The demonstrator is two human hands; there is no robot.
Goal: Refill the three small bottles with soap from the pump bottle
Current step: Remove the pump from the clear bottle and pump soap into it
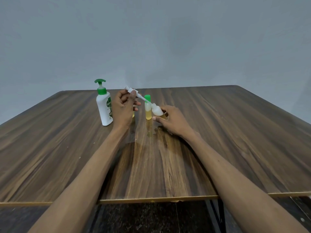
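A white pump bottle (104, 108) with a green pump head stands at the left on the wooden table (235, 132). My left hand (122, 109) grips a white syringe (134, 93) that slants down to the right. Its tip meets a small translucent bottle (157, 111), which my right hand (172, 121) holds tilted just above the table. Between my hands a second small bottle (148, 108) with a green cap stands upright, holding yellow soap. Behind my left hand only a yellow sliver of a third small bottle (133, 115) shows.
A glossy patch (151, 132) that may be wet lies on the table just in front of the bottles. The table's near edge (156, 200) runs across the bottom, with dark floor below. A plain grey wall stands behind.
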